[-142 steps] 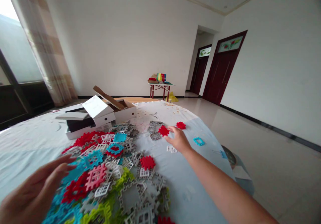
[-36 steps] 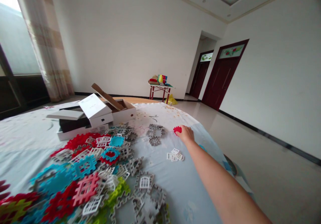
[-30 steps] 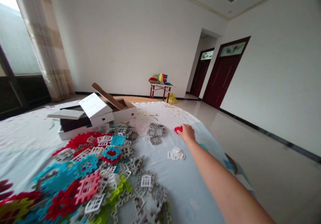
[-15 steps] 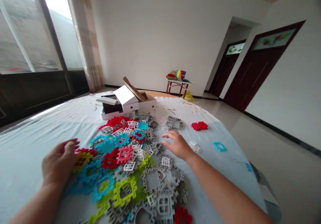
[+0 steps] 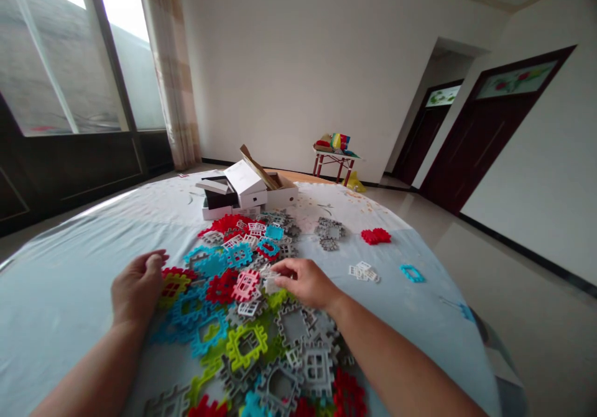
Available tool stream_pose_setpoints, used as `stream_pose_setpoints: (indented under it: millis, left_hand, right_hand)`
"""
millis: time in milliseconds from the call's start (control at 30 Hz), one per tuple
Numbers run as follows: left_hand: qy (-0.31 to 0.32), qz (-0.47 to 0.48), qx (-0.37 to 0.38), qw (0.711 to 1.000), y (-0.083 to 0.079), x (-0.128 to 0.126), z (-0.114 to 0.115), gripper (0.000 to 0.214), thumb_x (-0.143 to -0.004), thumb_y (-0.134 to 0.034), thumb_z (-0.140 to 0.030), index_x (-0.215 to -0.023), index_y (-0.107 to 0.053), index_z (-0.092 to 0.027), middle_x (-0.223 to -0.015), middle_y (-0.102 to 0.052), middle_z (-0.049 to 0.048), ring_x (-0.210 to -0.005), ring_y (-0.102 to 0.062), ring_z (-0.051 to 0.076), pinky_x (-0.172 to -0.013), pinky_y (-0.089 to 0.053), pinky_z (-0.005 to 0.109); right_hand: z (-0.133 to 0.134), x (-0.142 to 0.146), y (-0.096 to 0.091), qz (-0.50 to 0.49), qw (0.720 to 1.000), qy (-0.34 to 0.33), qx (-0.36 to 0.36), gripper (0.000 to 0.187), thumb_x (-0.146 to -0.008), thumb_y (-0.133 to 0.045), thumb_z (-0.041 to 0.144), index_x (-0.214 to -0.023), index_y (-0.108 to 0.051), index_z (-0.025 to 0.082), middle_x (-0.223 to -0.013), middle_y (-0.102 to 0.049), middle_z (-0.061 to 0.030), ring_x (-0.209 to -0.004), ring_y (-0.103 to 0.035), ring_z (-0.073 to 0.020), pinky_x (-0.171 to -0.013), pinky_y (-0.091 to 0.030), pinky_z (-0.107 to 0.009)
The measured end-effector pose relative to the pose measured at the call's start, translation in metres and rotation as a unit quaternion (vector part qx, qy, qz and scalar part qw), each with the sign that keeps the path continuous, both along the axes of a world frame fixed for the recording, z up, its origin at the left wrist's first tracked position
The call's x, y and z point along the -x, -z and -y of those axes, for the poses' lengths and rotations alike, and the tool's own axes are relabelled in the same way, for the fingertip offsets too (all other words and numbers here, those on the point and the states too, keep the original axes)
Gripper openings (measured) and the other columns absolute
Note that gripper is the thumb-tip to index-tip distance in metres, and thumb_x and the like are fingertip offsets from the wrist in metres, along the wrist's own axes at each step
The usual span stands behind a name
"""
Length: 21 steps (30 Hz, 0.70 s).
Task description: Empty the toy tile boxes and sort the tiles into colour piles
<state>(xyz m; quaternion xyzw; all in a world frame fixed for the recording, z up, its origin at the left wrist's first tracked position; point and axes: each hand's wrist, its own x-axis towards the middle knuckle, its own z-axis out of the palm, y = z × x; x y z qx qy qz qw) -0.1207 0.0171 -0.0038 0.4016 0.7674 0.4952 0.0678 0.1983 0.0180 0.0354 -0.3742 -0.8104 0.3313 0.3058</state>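
Note:
Interlocking plastic building pieces lie heaped across the middle of the table. My right hand (image 5: 305, 283) reaches into the heap, its thumb and fingers pinched at a small white window piece (image 5: 271, 284). Beside it lie a pink square piece (image 5: 245, 285) and a lime-green piece (image 5: 280, 299). My left hand (image 5: 138, 287) hovers at the heap's left edge, loosely curved with nothing visible in it, near a yellow-green window piece (image 5: 173, 288) and blue pieces (image 5: 189, 308). Its inner fingers are partly hidden.
Open white boxes (image 5: 245, 183) stand behind the heap. On the right are grey pieces (image 5: 329, 231), white window pieces (image 5: 364, 272), red pieces (image 5: 375, 236) and one blue frame (image 5: 412, 273). A small table (image 5: 336, 154) with colourful things stands by the wall.
My right hand has moved left, from the heap's right side onto the white window pieces, and its fingers have closed. My left hand keeps its shape by the heap. The view has shifted slightly.

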Motion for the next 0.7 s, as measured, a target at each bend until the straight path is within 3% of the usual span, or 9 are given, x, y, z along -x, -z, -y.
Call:
stream_pose_setpoints:
  millis: [267,400,700]
  left_hand:
    - [-0.012,-0.005,0.006,1.000,-0.003,-0.004,0.003,0.037,-0.075,-0.040,-0.037,-0.095,-0.065,-0.018,-0.087,-0.066,0.0057,-0.078,-0.058,0.018,-0.063,-0.039,0.025]
    - [-0.018,-0.011,0.011,1.000,-0.004,-0.003,0.004,0.038,-0.076,-0.039,-0.036,-0.096,-0.064,-0.017,-0.090,-0.066,0.0064,-0.079,-0.057,0.018,-0.063,-0.038,0.024]
    - [-0.019,-0.008,0.028,0.999,-0.011,-0.009,0.009,0.038,-0.075,-0.041,-0.038,-0.097,-0.065,-0.018,-0.093,-0.066,0.0063,-0.082,-0.057,0.019,-0.063,-0.038,0.025]
  right_hand:
    - [0.013,-0.023,-0.002,-0.033,0.999,0.023,0.022,0.031,-0.080,-0.052,0.029,-0.109,-0.059,0.019,-0.086,-0.067,-0.0023,-0.075,-0.060,-0.0132,-0.072,-0.047,-0.026]
    - [0.018,-0.030,-0.002,-0.051,0.998,0.024,0.020,0.025,-0.079,-0.054,0.028,-0.099,-0.063,0.018,-0.090,-0.067,-0.0027,-0.078,-0.060,-0.0131,-0.073,-0.046,-0.026]
    - [0.027,-0.043,0.001,-0.056,0.996,0.054,0.032,0.018,-0.072,-0.062,0.028,-0.085,-0.063,0.016,-0.075,-0.063,0.0004,-0.064,-0.052,-0.0089,-0.063,-0.043,-0.021]
